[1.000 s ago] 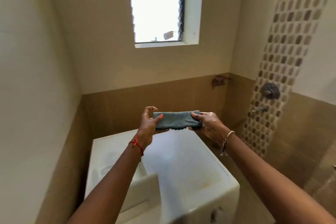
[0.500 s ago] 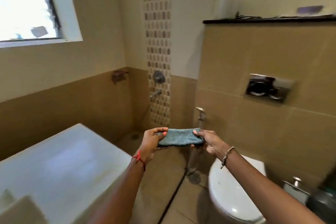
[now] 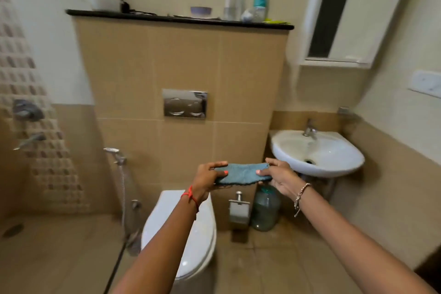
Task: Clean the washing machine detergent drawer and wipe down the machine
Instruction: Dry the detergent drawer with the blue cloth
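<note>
Folded blue-grey terry cloth held at chest height, facing the toilet wall.
Each short end is pinched by the left hand and right hand; its long axis lies level, left to right. The white wall-hung washbasin lies nearer the right hand.

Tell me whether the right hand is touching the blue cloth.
Touching. The head view shows the right hand pinching one end of the blue cloth, thumb on top, while the left hand grips the other end.
</note>
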